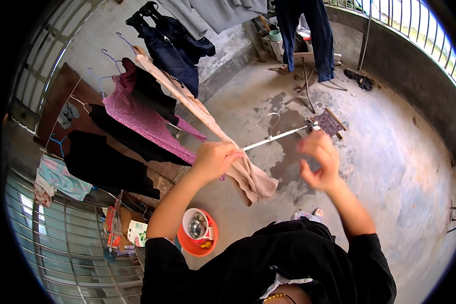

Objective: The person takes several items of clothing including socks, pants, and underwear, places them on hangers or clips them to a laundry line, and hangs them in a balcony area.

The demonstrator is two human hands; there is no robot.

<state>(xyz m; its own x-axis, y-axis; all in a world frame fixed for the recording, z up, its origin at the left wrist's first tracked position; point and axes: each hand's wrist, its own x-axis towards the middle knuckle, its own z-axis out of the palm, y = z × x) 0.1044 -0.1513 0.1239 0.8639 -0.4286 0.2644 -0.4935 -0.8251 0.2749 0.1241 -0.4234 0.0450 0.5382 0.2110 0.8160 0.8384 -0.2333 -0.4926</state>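
Note:
My left hand (216, 159) is closed on a long beige garment (252, 182), whose wider end hangs below the fist and whose length runs up to a hanger at the upper left. A white pole (271, 140) extends from beside that fist toward the right; whether the fist also grips it is hidden. My right hand (319, 161) is raised near the far end of the pole, fingers apart and slightly blurred, with nothing visible in it.
Hanging clothes, including a pink patterned garment (136, 117) and black trousers (106, 163), line the left. An orange basin (197, 250) stands on the floor. Dark blue trousers (323, 41) hang ahead, before a wooden stool (307, 57). Barred windows (421, 22) edge the right.

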